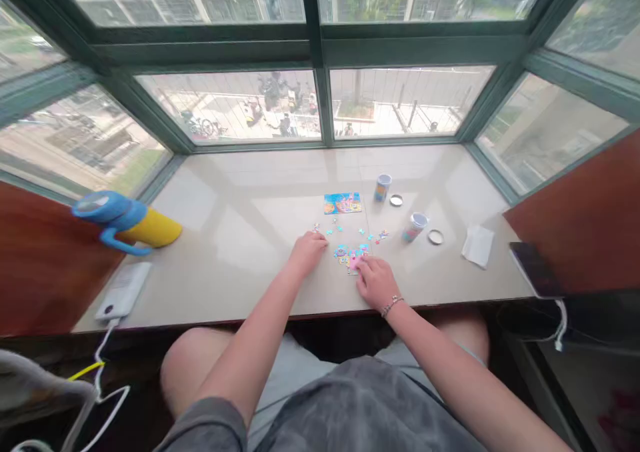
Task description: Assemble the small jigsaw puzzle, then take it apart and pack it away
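Observation:
A small, partly joined jigsaw puzzle (342,253) lies on the tabletop between my hands, with pink, blue and yellow parts. My right hand (377,283), a bracelet at its wrist, has its fingertips closed on a jigsaw piece at the puzzle's lower right edge; the fingers partly hide that piece. Left of the puzzle, my left hand (307,253) rests on the table with its fingers drawn together; whatever they may hold is hidden. Several loose jigsaw pieces (370,237) are scattered just beyond the puzzle. Further back lies a colourful picture card (343,203).
Two small tins (383,188) stand at the right, their ring-like lids (435,237) beside them. Farther right are a white tissue packet (478,246) and a dark phone (536,270). A blue-yellow bottle (133,220) lies at left behind a white power bank (124,291) with a cable.

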A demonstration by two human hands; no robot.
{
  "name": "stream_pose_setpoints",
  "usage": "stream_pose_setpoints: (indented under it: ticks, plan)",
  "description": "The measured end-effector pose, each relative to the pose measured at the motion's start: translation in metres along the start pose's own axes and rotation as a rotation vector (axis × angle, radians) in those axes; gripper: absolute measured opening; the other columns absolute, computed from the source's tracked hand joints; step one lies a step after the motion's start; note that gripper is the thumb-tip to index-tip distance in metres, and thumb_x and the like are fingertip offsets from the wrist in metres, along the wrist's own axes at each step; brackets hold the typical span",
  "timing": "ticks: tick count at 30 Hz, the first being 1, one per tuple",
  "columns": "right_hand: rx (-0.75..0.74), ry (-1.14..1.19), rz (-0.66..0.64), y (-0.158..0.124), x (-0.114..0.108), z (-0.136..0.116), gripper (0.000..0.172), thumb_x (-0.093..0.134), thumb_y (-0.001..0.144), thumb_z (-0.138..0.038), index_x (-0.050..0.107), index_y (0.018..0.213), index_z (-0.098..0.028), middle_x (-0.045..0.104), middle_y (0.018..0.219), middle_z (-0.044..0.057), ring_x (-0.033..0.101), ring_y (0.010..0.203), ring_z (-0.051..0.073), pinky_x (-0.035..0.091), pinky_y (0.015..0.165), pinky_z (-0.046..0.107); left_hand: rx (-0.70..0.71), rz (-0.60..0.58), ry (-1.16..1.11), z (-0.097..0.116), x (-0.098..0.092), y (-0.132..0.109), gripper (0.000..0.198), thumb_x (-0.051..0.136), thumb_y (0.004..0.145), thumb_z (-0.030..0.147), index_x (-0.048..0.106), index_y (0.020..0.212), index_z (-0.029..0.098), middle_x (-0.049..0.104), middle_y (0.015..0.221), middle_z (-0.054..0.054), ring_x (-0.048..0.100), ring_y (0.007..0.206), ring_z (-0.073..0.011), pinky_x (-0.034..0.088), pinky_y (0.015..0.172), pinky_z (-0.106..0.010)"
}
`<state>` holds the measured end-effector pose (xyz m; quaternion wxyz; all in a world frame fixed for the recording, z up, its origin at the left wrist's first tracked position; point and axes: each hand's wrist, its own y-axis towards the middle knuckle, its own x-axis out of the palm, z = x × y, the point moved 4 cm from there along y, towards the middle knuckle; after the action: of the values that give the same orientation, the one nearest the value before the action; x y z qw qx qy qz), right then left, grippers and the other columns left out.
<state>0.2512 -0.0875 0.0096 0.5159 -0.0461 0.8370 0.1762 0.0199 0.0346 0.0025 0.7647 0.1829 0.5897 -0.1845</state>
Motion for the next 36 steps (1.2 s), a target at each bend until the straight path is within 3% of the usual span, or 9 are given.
stream_pose_setpoints:
  ticks: [10,16,30,36]
  plan:
    - [0.003,-0.025,0.028,-0.002,0.002,-0.001,0.029,0.058,0.090,-0.017,0.066,0.117,-0.026,0.062,0.133,0.010,0.053,0.122,0.028,0.039,0.108,0.046,-0.091,0.033,-0.003,-0.013,-0.004,-0.023,0.036,0.049,0.098,0.022,0.078,0.117,0.033,0.069,0.117,-0.007,0.058,0.107,-0.0249,0.046,0.096,-0.038]
    - [-0.001,-0.010,0.047,-0.001,0.002,-0.001,0.030,0.058,0.089,-0.015,0.066,0.116,-0.025,0.063,0.132,0.009,0.053,0.123,0.028,0.039,0.108,0.045,-0.113,0.086,-0.005,-0.017,-0.010,-0.030,0.041,0.052,0.096,0.017,0.070,0.129,0.032,0.067,0.128,-0.006,0.056,0.120,-0.0265,0.046,0.100,-0.040]
    - [0.004,-0.007,0.041,-0.001,0.001,-0.001,0.030,0.058,0.089,-0.016,0.066,0.117,-0.025,0.062,0.131,0.009,0.053,0.122,0.028,0.039,0.108,0.046,-0.029,0.112,-0.038,0.001,-0.003,-0.033,0.032,0.050,0.099,0.023,0.074,0.120,0.027,0.072,0.125,-0.007,0.060,0.118,-0.0264,0.044,0.107,-0.045]
    - [0.005,-0.023,0.026,0.000,0.003,0.000,0.032,0.058,0.089,-0.016,0.067,0.119,-0.026,0.062,0.132,0.010,0.053,0.123,0.029,0.039,0.108,0.046,-0.068,0.236,-0.049,0.016,-0.010,-0.051,0.031,0.050,0.100,0.022,0.072,0.120,0.026,0.070,0.128,-0.008,0.059,0.123,-0.0276,0.047,0.102,-0.045]
